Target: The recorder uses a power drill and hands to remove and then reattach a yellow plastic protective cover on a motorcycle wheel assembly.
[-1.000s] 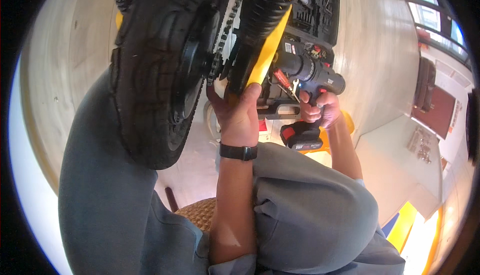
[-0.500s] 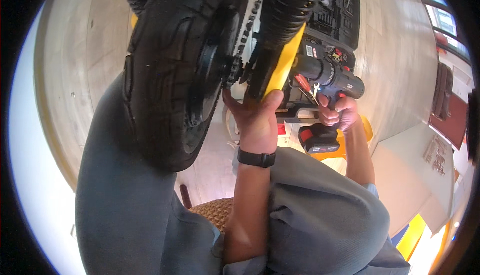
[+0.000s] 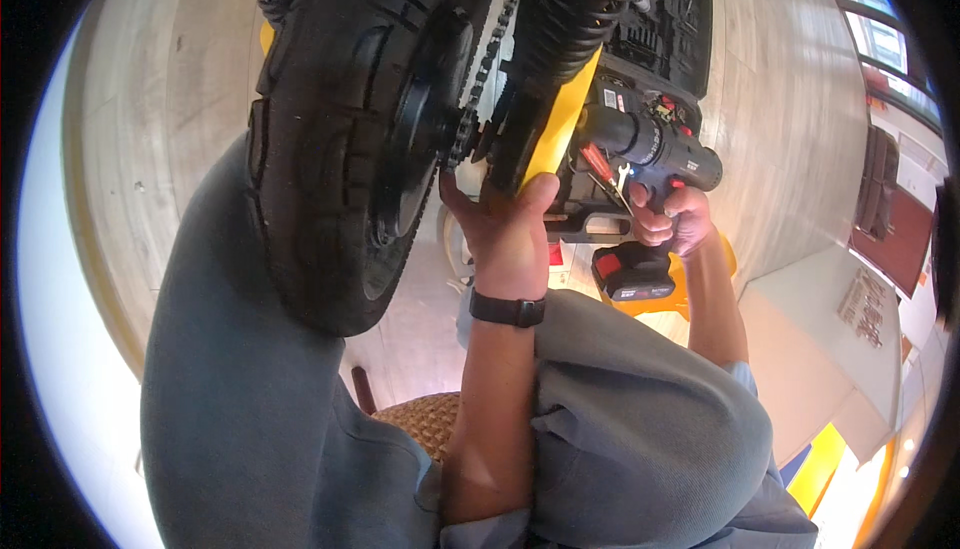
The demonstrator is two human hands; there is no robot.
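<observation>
A black knobbly tyre (image 3: 330,149) stands upright between my knees, with a chain (image 3: 490,54) running along its right side to the hub. Right of the chain is a yellow-and-black frame arm (image 3: 562,124), and a black coil spring (image 3: 575,19) sits above it. My left hand (image 3: 505,229) grips the lower end of that arm, thumb on the yellow edge; some fingers are hidden behind it. In my right hand (image 3: 672,217) is a cordless drill (image 3: 690,164), held by its handle. Its front end points left toward the frame arm; whether it touches is hidden.
Behind the drill, an open black tool case (image 3: 665,39) lies on the wooden floor (image 3: 775,79), with red-handled pliers (image 3: 598,162) near it. Something yellow (image 3: 715,259) lies below the drill's battery. Farther right is a pale board (image 3: 820,319) with small parts on it.
The view has shifted slightly, so everything sits a little farther left. Both hands keep the same holds on the frame arm and the drill.
</observation>
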